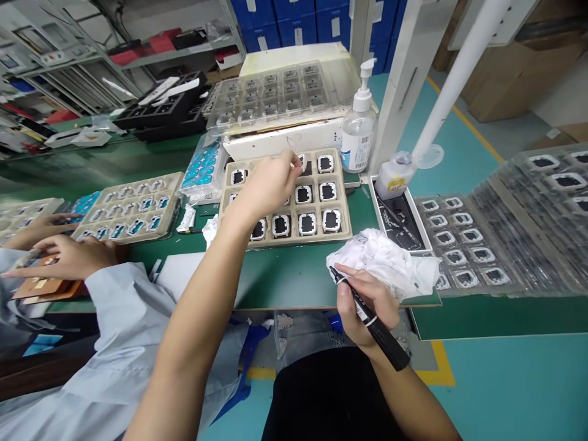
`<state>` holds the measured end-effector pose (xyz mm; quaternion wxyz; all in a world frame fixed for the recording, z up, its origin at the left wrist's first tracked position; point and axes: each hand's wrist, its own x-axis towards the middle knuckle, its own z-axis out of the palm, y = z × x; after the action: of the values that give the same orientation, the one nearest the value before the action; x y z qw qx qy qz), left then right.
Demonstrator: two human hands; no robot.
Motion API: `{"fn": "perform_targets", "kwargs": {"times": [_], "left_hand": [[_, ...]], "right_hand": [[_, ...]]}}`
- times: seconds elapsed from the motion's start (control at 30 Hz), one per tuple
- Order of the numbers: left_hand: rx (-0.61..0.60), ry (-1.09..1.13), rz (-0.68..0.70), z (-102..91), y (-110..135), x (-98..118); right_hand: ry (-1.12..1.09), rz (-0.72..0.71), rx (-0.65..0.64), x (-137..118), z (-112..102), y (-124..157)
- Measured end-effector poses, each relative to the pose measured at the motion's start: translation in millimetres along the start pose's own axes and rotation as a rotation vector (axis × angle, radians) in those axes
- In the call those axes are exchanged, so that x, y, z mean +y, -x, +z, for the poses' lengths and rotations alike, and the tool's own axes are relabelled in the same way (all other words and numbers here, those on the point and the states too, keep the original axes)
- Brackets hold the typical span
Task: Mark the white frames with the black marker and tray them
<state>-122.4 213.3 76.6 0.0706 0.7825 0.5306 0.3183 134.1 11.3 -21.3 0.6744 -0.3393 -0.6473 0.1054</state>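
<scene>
My left hand (271, 180) reaches out over a beige tray (344, 229) of small square black-and-white parts, its fingers pinched together near the tray's back row; what they pinch is too small to name. My right hand (365, 306) rests at the table's near edge, closed around a black marker pen (374, 324) whose tip points up and left. A crumpled white cloth (388, 260) lies just behind that hand, touching its fingers.
A co-worker's hands (68, 257) and light blue sleeve (119, 331) work at the left beside another beige tray (172, 208). A pump bottle (359, 131), a white post (404, 79), clear trays of parts (505, 233) at right and stacked trays (275, 92) behind.
</scene>
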Motion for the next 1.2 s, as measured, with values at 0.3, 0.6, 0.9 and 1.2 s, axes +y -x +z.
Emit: {"fn": "perform_targets", "kwargs": {"times": [0.3,0.6,0.9,1.2], "left_hand": [[0.105,0.371,-0.149,-12.0,154.3,70.4],[0.057,0.247,-0.227,30.7,205.8,74.1],[0.152,-0.05,-0.413,50.0,215.2,87.3],[0.133,0.211,-0.302,62.4,209.0,104.3]], "right_hand": [[-0.025,-0.044,-0.021,-0.5,-1.3,-5.1],[0.034,-0.05,0.005,5.3,1.8,-2.3],[0.032,-0.065,0.032,8.2,6.5,-2.5],[-0.03,-0.014,0.006,10.4,2.9,6.3]]}}
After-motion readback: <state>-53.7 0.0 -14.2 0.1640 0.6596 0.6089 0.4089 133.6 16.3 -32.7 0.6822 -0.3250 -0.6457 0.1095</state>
